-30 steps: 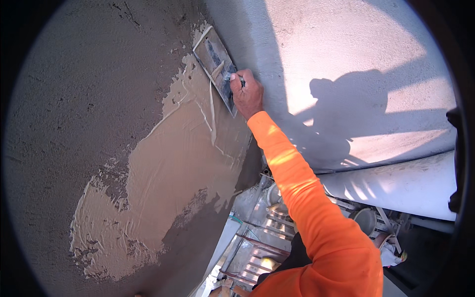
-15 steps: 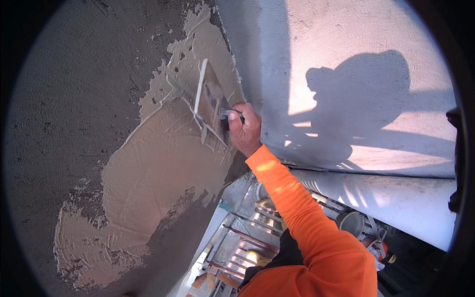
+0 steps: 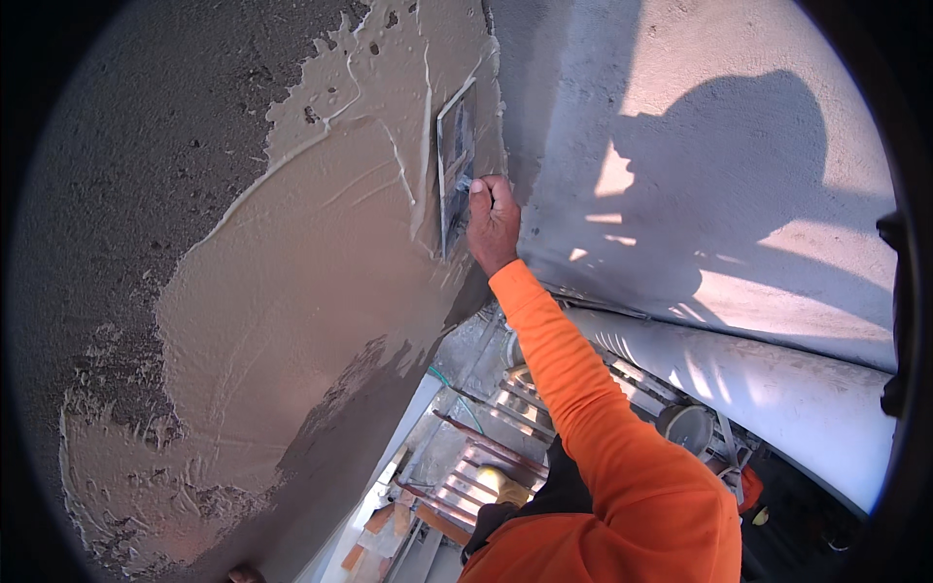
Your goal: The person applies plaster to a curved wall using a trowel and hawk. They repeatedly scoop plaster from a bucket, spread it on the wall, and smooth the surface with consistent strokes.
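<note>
Lg. wall (image 3: pixel 126 185), person's L side: dk. grey, rough, pitted where bare. Adj. wall (image 3: pixel 724 39) on R: lighter, w/ a person's shadow (image 3: pixel 743 155).

Plaster coat (image 3: pixel 282 291) on Lg. wall: prob. soft, wet, slippery, easily marked; offers no handhold. Looks beige, smooth mid-area, raised ridges, ragged edges.

Trowel (image 3: pixel 457 146): over upper R part of coat, near where Lg. wall meets Adj. wall, seen at steep angle; full contact w/ coat can't be confirmed. Est. light, thin & stiff, not fragile; smeared face likely slick, so hold by handle (image 3: pixel 465 183) only. Looks rectangular, grey, plaster-smeared, w/ pale L edge.

R hand (image 3: pixel 494 222): closed round handle, thumb in view.

L hand (image 3: pixel 245 574): mere sliver at lower edge, appar. fingertips; what it holds, if anything, can't tell.
</note>
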`<act>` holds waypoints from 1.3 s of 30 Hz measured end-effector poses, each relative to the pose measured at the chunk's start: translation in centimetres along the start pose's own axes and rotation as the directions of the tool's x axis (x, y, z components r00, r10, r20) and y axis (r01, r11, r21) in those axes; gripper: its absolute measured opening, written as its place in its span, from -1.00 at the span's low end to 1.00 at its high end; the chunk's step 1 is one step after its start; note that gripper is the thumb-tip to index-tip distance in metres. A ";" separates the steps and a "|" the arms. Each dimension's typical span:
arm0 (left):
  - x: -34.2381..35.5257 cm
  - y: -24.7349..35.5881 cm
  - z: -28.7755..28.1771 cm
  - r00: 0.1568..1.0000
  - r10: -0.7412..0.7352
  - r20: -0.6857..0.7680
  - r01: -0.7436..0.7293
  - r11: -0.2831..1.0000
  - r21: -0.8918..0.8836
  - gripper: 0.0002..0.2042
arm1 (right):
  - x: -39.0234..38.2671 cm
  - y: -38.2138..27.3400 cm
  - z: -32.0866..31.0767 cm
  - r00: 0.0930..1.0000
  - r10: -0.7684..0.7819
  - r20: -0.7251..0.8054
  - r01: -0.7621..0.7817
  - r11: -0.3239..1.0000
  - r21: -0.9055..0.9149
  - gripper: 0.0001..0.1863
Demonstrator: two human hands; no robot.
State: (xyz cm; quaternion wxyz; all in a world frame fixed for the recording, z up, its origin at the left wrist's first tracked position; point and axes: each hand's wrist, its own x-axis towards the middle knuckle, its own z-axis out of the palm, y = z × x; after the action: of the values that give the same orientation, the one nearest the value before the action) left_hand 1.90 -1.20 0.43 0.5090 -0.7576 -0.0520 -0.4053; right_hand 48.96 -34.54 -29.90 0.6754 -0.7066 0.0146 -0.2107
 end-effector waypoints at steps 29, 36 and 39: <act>-3.0 -2.4 0.0 0.996 -0.094 -0.005 0.094 0.994 -0.052 -0.27 | -16.2 -31.8 3.8 0.970 -0.213 0.119 0.210 0.977 0.041 -0.64; -1.9 -1.7 0.1 0.996 -0.082 -0.045 0.080 0.995 -0.055 -0.25 | -12.6 -15.7 3.2 0.992 0.108 -0.058 -0.117 0.977 -0.179 -0.59; -0.9 -1.0 -0.1 0.997 -0.038 -0.061 0.036 0.999 -0.026 -0.23 | -11.3 -6.5 2.3 0.969 0.225 -0.105 -0.243 0.946 -0.213 -0.58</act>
State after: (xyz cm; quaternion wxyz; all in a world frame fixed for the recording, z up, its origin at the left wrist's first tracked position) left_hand 0.74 -0.48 0.59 0.4935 -0.7499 -0.0454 -0.4383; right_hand 37.73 -28.36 -26.80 0.6103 -0.7627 0.1488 -0.1539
